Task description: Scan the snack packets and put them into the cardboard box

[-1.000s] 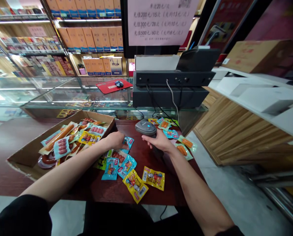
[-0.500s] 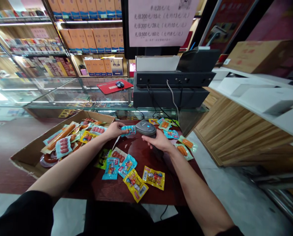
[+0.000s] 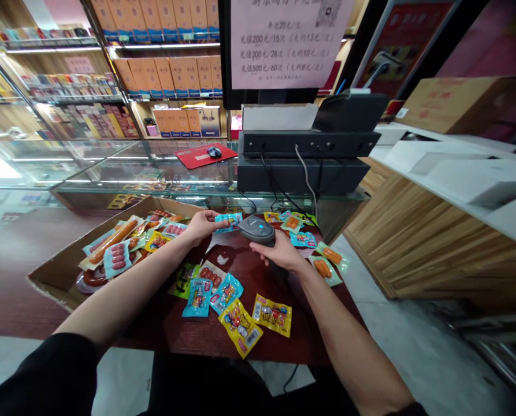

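Observation:
Between the fingers of my left hand (image 3: 202, 226) is a small blue snack packet (image 3: 229, 222), held up above the dark red table (image 3: 162, 323). My right hand (image 3: 281, 251) grips a grey barcode scanner (image 3: 258, 229), whose head points left, close to the packet. A blue light glows on top of the scanner. Nearer to me lie blue packets (image 3: 197, 297) and yellow packets (image 3: 272, 315). An open cardboard box (image 3: 49, 277) with many sausage packets stands at the left. More packets (image 3: 322, 269) lie to the right of the scanner.
Behind the table is a glass counter (image 3: 153, 188) with a mouse (image 3: 214, 152) on a red pad (image 3: 192, 157). A black device (image 3: 301, 170) with hanging cables stands at the back edge. A wooden cabinet (image 3: 409, 237) is on the right.
The view has shifted slightly, moving the scene a little down and right. My left hand and the blue packet are slightly farther from the scanner's head. Both hands keep their hold.

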Motion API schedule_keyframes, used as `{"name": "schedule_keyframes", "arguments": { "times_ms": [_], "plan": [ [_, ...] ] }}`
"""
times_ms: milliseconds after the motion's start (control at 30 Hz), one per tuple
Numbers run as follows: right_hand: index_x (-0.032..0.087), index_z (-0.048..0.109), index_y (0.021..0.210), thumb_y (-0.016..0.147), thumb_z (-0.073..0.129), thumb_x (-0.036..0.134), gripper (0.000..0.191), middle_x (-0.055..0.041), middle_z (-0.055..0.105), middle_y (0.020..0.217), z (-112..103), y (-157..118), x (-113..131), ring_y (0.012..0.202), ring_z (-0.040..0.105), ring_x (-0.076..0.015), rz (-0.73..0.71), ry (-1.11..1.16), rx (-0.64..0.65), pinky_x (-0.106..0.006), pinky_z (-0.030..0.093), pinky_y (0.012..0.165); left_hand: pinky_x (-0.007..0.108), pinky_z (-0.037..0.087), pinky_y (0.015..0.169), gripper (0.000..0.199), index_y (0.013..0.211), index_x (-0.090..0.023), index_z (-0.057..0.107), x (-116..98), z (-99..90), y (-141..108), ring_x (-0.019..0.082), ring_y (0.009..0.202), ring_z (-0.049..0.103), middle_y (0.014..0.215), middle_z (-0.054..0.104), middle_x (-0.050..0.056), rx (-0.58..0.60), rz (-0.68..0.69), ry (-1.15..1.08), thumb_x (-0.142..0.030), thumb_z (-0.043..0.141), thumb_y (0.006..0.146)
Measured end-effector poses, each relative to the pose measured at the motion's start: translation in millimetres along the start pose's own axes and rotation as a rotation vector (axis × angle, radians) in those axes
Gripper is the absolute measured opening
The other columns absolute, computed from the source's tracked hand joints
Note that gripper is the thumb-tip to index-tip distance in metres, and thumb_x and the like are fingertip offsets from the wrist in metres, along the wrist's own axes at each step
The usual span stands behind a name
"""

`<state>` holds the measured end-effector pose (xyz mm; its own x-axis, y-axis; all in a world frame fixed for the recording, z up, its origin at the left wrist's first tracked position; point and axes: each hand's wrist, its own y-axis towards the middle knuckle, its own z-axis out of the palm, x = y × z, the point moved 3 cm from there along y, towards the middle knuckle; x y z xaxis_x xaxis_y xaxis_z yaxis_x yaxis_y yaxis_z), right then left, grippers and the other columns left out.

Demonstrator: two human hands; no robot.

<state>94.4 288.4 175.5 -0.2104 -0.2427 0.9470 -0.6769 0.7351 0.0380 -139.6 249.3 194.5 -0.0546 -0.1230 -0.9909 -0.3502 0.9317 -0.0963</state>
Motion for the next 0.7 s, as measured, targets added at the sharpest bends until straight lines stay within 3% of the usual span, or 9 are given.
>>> {"name": "schedule_keyframes", "arguments": {
  "times_ms": [300, 533, 700],
  "plan": [
    [0.018, 0.061, 0.083, 0.079, 0.069, 0.051, 0.035, 0.0003, 0.060, 0.054, -0.6, -1.7, 5.2, 0.040, 0.054, -0.0125, -0.002, 0.015, 0.019, -0.024, 0.045, 0.041, 0.025, 0.046, 0.061, 0.044, 0.069, -0.014, 0.064, -6.3, 1.1, -5.0, 0.011, 0.057, 0.059, 0.061, 0.067, -0.001, 0.001, 0.003, 0.011, -0.028, 0.092, 0.038],
    [0.017, 0.061, 0.082, 0.079, 0.069, 0.051, 0.035, 0.0008, 0.059, 0.053, -0.4, -0.5, 2.1, 0.040, 0.055, -0.0123, -0.011, 0.007, 0.003, -0.023, 0.044, 0.041, 0.022, 0.043, 0.055, 0.035, 0.072, -0.013, 0.066, -3.2, -1.1, -3.1, 0.011, 0.054, 0.057, 0.062, 0.067, -0.001, 0.040, 0.027, 0.069, -0.030, 0.087, 0.049],
    [0.017, 0.061, 0.088, 0.078, 0.069, 0.054, 0.039, 0.0002, 0.062, 0.058, -0.8, -0.3, 0.5, 0.041, 0.055, -0.0121, -0.005, 0.004, -0.009, -0.023, 0.045, 0.042, 0.025, 0.047, 0.061, 0.042, 0.073, -0.013, 0.065, -3.1, -1.1, -1.9, 0.013, 0.059, 0.062, 0.064, 0.069, 0.001, 0.022, 0.013, 0.025, -0.028, 0.090, 0.043]
  ]
}}
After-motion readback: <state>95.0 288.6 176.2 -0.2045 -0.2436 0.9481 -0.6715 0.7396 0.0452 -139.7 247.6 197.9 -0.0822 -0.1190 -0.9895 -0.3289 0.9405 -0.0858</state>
